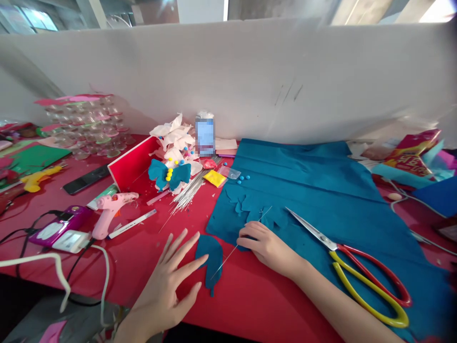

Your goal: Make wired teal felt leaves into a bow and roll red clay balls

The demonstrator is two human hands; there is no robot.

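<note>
My right hand (262, 243) is closed in a pinch around a thin wire (228, 257). The wire's lower end lies over a teal cut-out petal-like piece (213, 257) on the red tabletop. My left hand (169, 283) has its fingers spread, holding nothing; its index fingertip is at the left edge of that piece, and whether it touches I cannot tell. Beyond my right hand, more teal cut-outs (237, 197) rest on a large teal sheet (303, 176). Scissors (335, 246) with one red and one yellow handle lie part open on the sheet, right of my right hand.
Behind the cut-outs sit a teal butterfly shape (177, 176) with yellow beads, a bundle of wires (187, 193) and a yellow packet (214, 178). A pink glue gun (107, 212), a white pen (132, 224), a black phone (85, 179) and cables occupy the left. A pale partition (232, 76) stands behind.
</note>
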